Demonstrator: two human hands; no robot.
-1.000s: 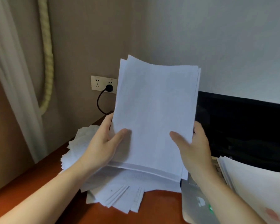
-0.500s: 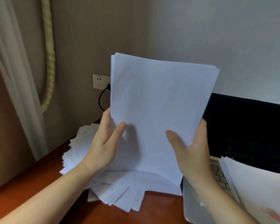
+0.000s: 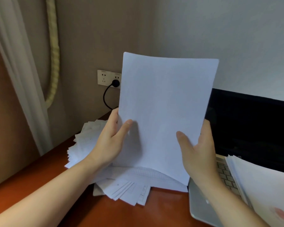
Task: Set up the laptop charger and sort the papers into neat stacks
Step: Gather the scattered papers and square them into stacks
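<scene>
Paper stack (image 3: 166, 104) — likely light, floppy, sheets prone to slide; pinched at both side edges by left hand (image 3: 111, 141) and right hand (image 3: 198, 154).

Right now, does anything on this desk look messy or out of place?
Yes. The paper pile under the held stack is splayed, sheets sticking out at different angles. More papers lie across the laptop keyboard, an odd spot. The held stack looks squared.
</scene>
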